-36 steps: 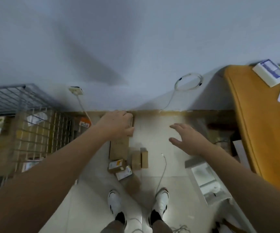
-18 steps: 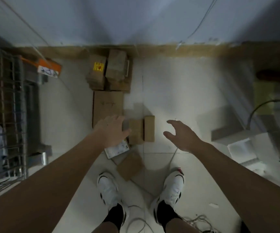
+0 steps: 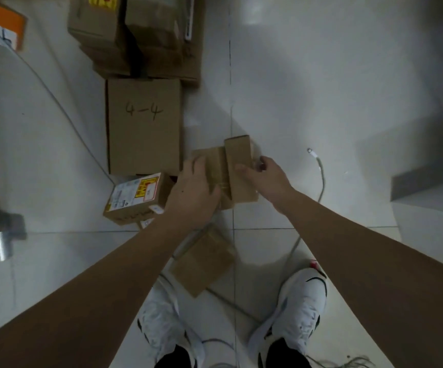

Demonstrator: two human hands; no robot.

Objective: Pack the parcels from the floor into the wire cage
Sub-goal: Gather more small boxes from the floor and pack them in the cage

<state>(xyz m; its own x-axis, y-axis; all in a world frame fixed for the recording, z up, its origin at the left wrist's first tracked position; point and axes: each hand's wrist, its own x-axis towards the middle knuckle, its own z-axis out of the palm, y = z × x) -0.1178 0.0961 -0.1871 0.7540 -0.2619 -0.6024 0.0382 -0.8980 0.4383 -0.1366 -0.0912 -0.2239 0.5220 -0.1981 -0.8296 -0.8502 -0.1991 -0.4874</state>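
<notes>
Now both hands bracket two small boxes (image 3: 225,171) standing side by side, left hand (image 3: 192,192) apparently pressing, right hand (image 3: 266,176) gripping their far side.

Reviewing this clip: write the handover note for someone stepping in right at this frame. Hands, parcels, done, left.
Left hand: resting on the left small box, grip unclear.
Right hand: thumb and fingers around the right small box.
Both boxes are on the floor, side by side.
On the floor too: 4-4 box, labelled parcel, flat parcel, stacked boxes.
Done: nothing lifted. Left: carry all to the cage, which is out of view.
</notes>
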